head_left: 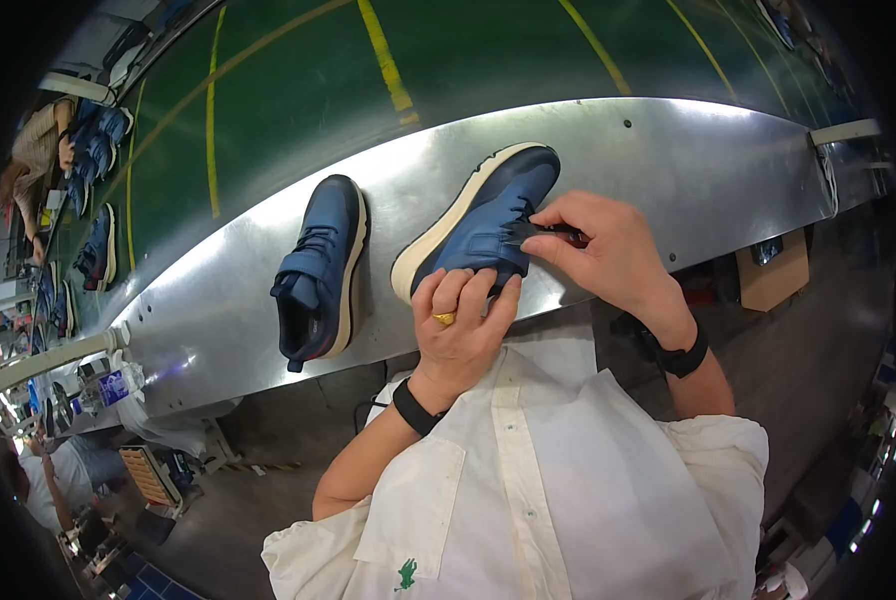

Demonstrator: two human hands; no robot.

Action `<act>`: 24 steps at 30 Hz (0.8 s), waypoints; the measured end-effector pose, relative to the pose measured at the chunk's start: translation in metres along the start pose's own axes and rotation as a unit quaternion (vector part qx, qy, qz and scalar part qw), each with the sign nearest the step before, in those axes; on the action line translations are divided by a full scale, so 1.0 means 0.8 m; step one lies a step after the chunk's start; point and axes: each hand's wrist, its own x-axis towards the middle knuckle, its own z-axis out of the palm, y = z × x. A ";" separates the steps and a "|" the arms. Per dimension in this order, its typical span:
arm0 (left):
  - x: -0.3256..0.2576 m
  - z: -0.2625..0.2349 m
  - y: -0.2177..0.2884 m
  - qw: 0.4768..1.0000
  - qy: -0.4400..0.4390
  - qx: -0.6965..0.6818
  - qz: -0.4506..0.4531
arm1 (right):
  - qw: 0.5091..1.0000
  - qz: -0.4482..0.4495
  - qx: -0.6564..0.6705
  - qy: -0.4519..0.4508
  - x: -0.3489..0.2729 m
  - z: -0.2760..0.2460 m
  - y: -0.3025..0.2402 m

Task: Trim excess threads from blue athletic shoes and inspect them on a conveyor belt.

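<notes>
Two dark blue shoes with cream soles lie on a shiny metal work surface. My left hand grips the heel end of the nearer shoe, which lies tilted on its side. My right hand pinches a black strap at that shoe's opening. The other shoe lies untouched to the left, sole edge facing right. Both wrists carry black bands, and a gold ring sits on my left hand.
A green conveyor belt with yellow lines runs behind the metal surface. More blue shoes sit far left near another person. A water bottle stands at the lower left. A cardboard box hangs under the surface on the right.
</notes>
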 end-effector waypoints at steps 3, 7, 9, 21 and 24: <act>0.002 0.001 0.002 1.000 0.001 -0.008 0.002 | 1.000 0.003 -0.002 0.006 -0.004 0.002 0.002; 0.001 0.000 0.003 1.000 -0.001 -0.008 0.002 | 1.000 0.001 0.000 0.010 -0.006 0.003 -0.001; -0.002 -0.001 0.004 1.000 -0.001 -0.008 -0.001 | 1.000 -0.015 -0.009 0.018 -0.005 0.007 0.003; 0.007 0.002 -0.005 1.000 -0.001 -0.008 -0.004 | 0.999 0.000 0.029 0.027 0.009 0.004 0.006; 0.007 -0.005 0.003 1.000 -0.002 -0.014 0.000 | 1.000 0.008 0.008 0.012 0.000 0.003 0.004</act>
